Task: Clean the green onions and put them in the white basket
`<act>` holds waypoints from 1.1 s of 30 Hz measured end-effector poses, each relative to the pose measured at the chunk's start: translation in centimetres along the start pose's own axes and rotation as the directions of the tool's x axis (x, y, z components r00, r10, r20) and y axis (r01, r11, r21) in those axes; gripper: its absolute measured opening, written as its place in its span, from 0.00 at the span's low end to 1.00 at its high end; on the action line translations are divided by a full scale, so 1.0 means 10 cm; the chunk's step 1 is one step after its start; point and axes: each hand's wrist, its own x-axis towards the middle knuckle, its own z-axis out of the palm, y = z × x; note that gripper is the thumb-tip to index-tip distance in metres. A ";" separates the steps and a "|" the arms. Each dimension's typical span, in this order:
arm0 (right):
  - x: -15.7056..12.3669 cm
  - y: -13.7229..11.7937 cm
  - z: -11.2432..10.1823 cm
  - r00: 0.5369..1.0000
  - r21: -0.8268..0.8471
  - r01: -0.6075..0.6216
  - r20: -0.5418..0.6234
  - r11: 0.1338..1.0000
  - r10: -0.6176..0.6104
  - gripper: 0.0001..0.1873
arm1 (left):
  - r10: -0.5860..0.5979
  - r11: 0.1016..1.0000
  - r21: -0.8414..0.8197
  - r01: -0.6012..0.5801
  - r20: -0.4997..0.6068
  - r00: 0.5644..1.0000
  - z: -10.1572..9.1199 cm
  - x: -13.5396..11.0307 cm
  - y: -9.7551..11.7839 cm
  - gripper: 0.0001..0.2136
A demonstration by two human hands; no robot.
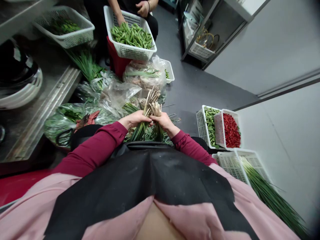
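Observation:
In front of my apron, both hands grip a bunch of thin scallions [151, 101], its dry brownish root ends pointing up and away from me. My left hand [137, 118] is closed round the stalks from the left, thumb on top. From the right, my right hand [163, 120] is closed on the paler part of the bunch, and the fingertips of both hands meet. Green leaves hang below the hands, over loose green trimmings [172, 118]. Just beyond lies a clear plastic bag [120, 95], beside a bag of unpeeled-looking stalks [145, 76].
Opposite, a person's hand [121, 18] reaches into a white basket [136, 52] of green chillies. Baskets of green peppers [212, 125], red chillies [231, 130] and long scallions [270, 196] stand at right. A metal shelf edge [45, 113] runs along the left, near bagged greens [58, 123].

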 end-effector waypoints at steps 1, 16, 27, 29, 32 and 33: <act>0.01 0.00 -0.02 1.000 0.022 0.002 -0.026 1.000 -0.001 0.19 | 0.011 1.000 0.014 -0.010 -0.013 1.000 -0.01 0.00 0.01 0.15; -0.06 0.06 -0.18 0.991 -0.226 0.121 -0.035 0.967 -0.133 0.13 | 0.083 0.975 0.216 -0.059 -0.104 0.991 0.03 -0.04 0.02 0.09; 0.02 -0.65 -1.21 0.812 0.196 0.307 -0.564 0.931 -0.149 0.13 | -0.043 0.881 0.469 0.061 -0.050 0.998 -0.17 -0.16 0.13 0.09; -0.01 -0.75 -1.35 0.791 0.102 0.346 -0.566 0.933 -0.232 0.11 | -0.033 0.869 0.488 0.075 -0.094 0.995 -0.22 -0.17 0.12 0.09; -0.08 -0.71 -1.37 0.853 -0.023 0.287 -0.449 0.958 -0.266 0.11 | 0.018 0.881 0.468 0.069 -0.179 0.984 -0.29 -0.16 0.11 0.08; -0.10 -0.65 -1.32 0.895 -0.069 0.226 -0.378 0.972 -0.235 0.13 | 0.039 0.892 0.448 0.058 -0.203 0.978 -0.31 -0.16 0.11 0.08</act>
